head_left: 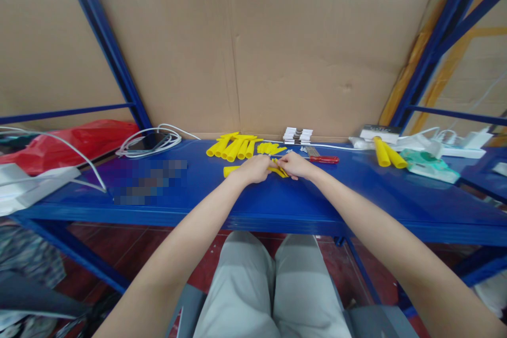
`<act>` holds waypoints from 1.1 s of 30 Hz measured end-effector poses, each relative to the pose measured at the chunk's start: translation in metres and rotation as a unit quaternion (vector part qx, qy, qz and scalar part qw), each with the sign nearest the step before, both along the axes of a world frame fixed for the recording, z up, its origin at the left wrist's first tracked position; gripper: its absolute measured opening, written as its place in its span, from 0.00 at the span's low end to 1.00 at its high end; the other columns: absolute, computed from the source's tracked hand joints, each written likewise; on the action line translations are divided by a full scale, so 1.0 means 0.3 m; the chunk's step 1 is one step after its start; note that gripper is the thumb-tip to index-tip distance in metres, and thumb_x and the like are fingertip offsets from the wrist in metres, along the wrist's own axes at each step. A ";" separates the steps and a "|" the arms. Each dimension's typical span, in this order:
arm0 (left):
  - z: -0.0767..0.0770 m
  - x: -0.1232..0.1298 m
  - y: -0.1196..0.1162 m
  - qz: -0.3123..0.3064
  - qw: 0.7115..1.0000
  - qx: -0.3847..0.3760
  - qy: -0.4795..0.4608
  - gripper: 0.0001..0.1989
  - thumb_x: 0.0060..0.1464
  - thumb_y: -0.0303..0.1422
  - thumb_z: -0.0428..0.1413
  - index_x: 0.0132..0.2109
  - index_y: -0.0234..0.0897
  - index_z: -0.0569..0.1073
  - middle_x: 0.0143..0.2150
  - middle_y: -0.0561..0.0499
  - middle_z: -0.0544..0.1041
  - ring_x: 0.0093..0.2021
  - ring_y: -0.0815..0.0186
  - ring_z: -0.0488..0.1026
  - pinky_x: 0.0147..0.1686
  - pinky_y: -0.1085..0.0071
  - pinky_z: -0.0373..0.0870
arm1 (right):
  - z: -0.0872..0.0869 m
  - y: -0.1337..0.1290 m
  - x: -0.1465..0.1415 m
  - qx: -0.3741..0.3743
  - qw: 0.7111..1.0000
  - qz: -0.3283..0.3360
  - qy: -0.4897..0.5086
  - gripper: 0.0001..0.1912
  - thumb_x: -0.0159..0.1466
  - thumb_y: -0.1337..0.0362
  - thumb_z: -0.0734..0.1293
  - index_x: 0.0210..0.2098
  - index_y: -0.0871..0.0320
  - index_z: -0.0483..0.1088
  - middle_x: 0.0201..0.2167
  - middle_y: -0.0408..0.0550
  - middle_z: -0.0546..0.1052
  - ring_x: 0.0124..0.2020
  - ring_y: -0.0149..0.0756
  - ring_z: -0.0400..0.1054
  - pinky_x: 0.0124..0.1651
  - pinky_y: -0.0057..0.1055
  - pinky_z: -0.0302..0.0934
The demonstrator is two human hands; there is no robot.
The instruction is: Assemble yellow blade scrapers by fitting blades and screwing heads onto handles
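Observation:
My left hand is closed around a yellow plastic tube, whose round end sticks out to the left. Close beside it, my right hand pinches at a flat yellow strip-like part at the tube's other end. My fingers hide where these parts meet. Just behind the hands, several small yellow pieces lie on the blue table. A row of yellow tubes rests to the back left. Right of my right hand is a screwdriver with a red handle.
White stacked parts stand near the cardboard wall. At right lie two yellow tubes and a green-and-white packet. A coiled white cable, red bag and white power strip are at left. Blue posts frame the table.

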State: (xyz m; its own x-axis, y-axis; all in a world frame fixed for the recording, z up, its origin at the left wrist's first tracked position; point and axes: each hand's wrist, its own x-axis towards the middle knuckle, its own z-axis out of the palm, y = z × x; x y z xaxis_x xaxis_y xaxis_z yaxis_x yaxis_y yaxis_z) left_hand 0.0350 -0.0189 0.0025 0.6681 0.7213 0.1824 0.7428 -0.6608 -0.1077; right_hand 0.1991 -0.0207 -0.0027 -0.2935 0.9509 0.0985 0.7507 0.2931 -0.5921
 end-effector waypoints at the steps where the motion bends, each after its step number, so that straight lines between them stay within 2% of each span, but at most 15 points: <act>1: 0.000 -0.001 0.000 0.001 1.000 -0.001 -0.005 0.17 0.57 0.28 0.52 0.50 0.43 0.77 0.48 0.48 0.78 0.49 0.61 0.74 0.50 0.69 0.67 | 0.000 0.000 0.000 0.001 1.000 -0.002 0.000 0.17 0.63 0.70 0.58 0.17 0.59 0.64 0.07 0.38 0.62 0.09 0.25 0.56 0.18 0.22 0.51; 8: -0.005 -0.002 0.002 0.013 0.999 -0.015 -0.033 0.19 0.57 0.28 0.53 0.55 0.41 0.72 0.54 0.47 0.76 0.54 0.59 0.72 0.54 0.65 0.66 | 0.008 -0.012 -0.010 -0.001 1.000 -0.012 -0.009 0.17 0.63 0.70 0.59 0.18 0.60 0.64 0.08 0.38 0.62 0.09 0.24 0.57 0.17 0.21 0.51; 13: -0.009 -0.002 0.006 0.026 0.999 -0.018 -0.042 0.19 0.57 0.29 0.54 0.56 0.37 0.68 0.55 0.43 0.74 0.55 0.57 0.71 0.53 0.63 0.66 | 0.012 -0.020 -0.016 -0.006 1.000 -0.022 -0.021 0.17 0.62 0.74 0.57 0.18 0.60 0.64 0.09 0.37 0.61 0.09 0.24 0.57 0.16 0.21 0.51; 23: -0.014 -0.004 0.013 -0.001 0.999 -0.010 -0.047 0.20 0.56 0.27 0.54 0.57 0.39 0.71 0.55 0.47 0.75 0.56 0.59 0.71 0.54 0.65 0.66 | 0.013 -0.015 -0.016 -0.007 0.999 -0.031 -0.023 0.17 0.64 0.71 0.59 0.19 0.60 0.65 0.09 0.38 0.62 0.09 0.25 0.57 0.17 0.22 0.52; 33: -0.007 -0.004 0.010 -0.001 0.999 -0.008 -0.032 0.20 0.56 0.27 0.54 0.56 0.37 0.72 0.54 0.45 0.76 0.54 0.59 0.72 0.53 0.65 0.67 | 0.011 -0.006 0.006 -0.052 0.998 0.011 0.039 0.12 0.64 0.69 0.63 0.24 0.62 0.70 0.11 0.36 0.63 0.09 0.22 0.55 0.14 0.21 0.47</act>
State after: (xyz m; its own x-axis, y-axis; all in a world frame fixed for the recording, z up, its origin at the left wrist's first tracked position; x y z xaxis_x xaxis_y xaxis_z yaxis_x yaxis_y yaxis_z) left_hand 0.0337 -0.0159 0.0002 0.6576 0.7227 0.2128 0.7459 -0.6642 -0.0496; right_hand 0.2008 -0.0225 0.0005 -0.3101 0.9504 0.0236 0.6957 0.2438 -0.6757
